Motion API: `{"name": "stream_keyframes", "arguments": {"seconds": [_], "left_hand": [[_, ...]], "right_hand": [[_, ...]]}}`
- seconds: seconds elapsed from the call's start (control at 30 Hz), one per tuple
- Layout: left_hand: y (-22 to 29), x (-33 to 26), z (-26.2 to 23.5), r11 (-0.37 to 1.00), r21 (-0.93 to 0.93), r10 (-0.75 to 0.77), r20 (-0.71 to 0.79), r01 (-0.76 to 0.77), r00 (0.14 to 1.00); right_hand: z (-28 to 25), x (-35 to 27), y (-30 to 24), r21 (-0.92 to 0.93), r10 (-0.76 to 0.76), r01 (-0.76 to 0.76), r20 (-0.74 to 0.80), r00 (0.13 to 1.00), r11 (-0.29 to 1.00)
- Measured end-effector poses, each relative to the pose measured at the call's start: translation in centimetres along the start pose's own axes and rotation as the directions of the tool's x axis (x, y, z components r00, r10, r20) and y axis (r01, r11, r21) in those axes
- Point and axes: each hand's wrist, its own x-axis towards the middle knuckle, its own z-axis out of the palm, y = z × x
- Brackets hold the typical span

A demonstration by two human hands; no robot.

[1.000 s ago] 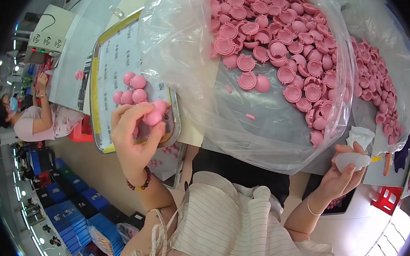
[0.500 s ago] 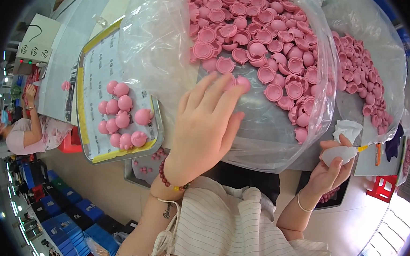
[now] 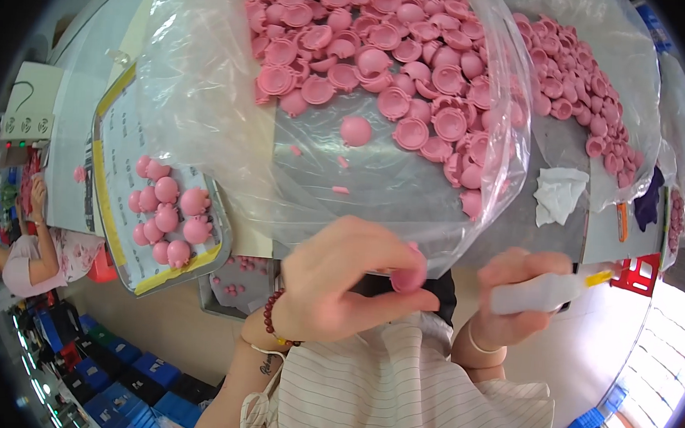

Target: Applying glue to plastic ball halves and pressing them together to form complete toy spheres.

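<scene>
Pink caps [image 3: 399, 53] fill a clear bag [image 3: 209, 88] at upper centre; yellow-edged tray [image 3: 116, 200] at left; white cloth [image 3: 559, 192] at right; striped white shirt [image 3: 417, 399] below; blue crates [image 3: 125, 365] at lower left.

Two hands are showing: the left hand [image 3: 338, 288] is pinching one pink cap [image 3: 409, 278], and the right hand [image 3: 513, 303] is gripping one white tool [image 3: 542, 290]. Two clear plastic bags are lying on the bench, the nearer bag [image 3: 209, 88] and the farther bag [image 3: 640, 91], each holding loose pink caps too many to count. One tray [image 3: 111, 215] is sitting at the left, carrying about ten finished pink pieces [image 3: 168, 217]. One crumpled white tissue [image 3: 559, 192] is lying between the bags. One other person [image 3: 30, 250] is sitting at the far left.
</scene>
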Motion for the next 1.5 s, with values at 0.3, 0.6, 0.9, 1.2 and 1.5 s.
{"name": "stream_keyframes", "arguments": {"seconds": [0.3,0.6,0.9,1.2,1.5], "left_hand": [[-2.0,-1.8,1.3,0.989,-0.112,-0.076,0.201,0.099,0.977],[-1.5,-0.7,1.0,0.843,0.530,0.010,0.154,-0.091,0.988],[-1.8,-0.9,1.0,0.877,0.465,0.031,0.193,-0.120,0.981],[-0.9,-1.3,1.0,0.729,-0.403,-0.459,0.311,0.553,0.832],[-1.1,-2.1,0.7,0.788,-0.430,-0.305,0.349,0.441,0.886]], "right_hand": [[1.7,-0.5,1.0,0.352,0.023,-0.114,0.253,0.967,0.929],[2.2,-0.4,2.3,0.197,0.106,-0.107,0.016,0.994,0.975],[0.8,-1.1,2.6,0.198,0.076,-0.096,0.105,0.992,0.975],[1.7,-0.9,1.2,0.216,0.127,-0.149,0.114,0.985,0.965],[2.5,-0.4,0.6,0.289,0.105,-0.122,0.075,0.992,0.949]]}}
